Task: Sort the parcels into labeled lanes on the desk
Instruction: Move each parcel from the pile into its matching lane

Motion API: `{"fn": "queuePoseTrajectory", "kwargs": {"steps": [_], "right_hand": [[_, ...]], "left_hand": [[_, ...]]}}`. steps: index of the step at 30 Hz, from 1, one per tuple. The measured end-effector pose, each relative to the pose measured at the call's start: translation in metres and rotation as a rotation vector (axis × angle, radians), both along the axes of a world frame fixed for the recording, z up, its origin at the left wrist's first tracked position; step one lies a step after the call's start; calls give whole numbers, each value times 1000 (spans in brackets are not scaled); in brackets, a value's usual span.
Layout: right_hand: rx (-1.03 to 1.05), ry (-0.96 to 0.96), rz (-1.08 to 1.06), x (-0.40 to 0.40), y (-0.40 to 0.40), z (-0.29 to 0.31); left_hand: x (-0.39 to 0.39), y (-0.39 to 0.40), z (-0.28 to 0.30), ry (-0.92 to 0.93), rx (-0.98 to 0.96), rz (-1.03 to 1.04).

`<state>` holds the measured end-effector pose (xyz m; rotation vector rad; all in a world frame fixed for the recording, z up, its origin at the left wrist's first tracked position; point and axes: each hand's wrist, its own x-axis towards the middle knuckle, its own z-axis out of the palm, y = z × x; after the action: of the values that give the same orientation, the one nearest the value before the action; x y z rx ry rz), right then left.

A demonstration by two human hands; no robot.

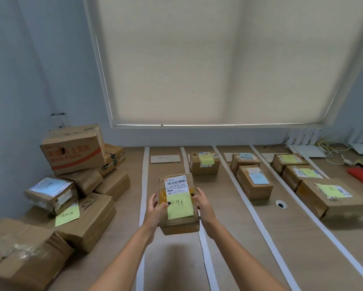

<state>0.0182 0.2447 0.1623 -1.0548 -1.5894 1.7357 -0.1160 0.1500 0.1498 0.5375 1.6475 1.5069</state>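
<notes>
**Parcel held over the leftmost taped lane**

Hands grip a small brown cardboard parcel (178, 204) bearing a white barcode label and a yellow-green sticky note with handwriting, raised above the light wooden desk (172, 261). The left hand (155, 208) clasps the parcel's left edge, thumb pressed on top near the note; the right hand (201, 201) clasps the right edge, fingers curled around the side and a fingertip on the label. Both forearms reach in from the bottom of the view.

Beneath the parcel runs the leftmost lane, bounded by white tape strips (143, 185); the parcel's right side overhangs the strip dividing this lane from the next. Beyond the parcel, at the lane's far end, lies a flat pale card label (165, 159); its writing is too faint to read. Right of the parcel, the next lane holds one brown box with a yellow note (205, 163). Further right stand two brown boxes with blue notes (252, 177), then three brown boxes with yellow-green notes (315, 185) in the last lane.

Left of the parcel, outside the tape, sits a loose heap of unsorted brown cartons (71, 185), the topmost printed in red. A round cable hole (281, 204) lies to the right of the parcel. Behind everything hangs a drawn cream roller blind (218, 59).
</notes>
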Motion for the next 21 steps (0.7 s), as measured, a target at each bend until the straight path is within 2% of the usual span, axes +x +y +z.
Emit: {"fn": "queuePoseTrajectory", "kwargs": {"steps": [6,13,21], "right_hand": [[54,-148,26,-8,5,-23],[57,-196,1,-28,17,-54],[80,-283,-172,-15,103,-82]], "left_hand": [[-5,11,-20,62,-107,24],[-22,29,-46,84,-153,15],[-7,129,-61,88,-165,-48]]}}
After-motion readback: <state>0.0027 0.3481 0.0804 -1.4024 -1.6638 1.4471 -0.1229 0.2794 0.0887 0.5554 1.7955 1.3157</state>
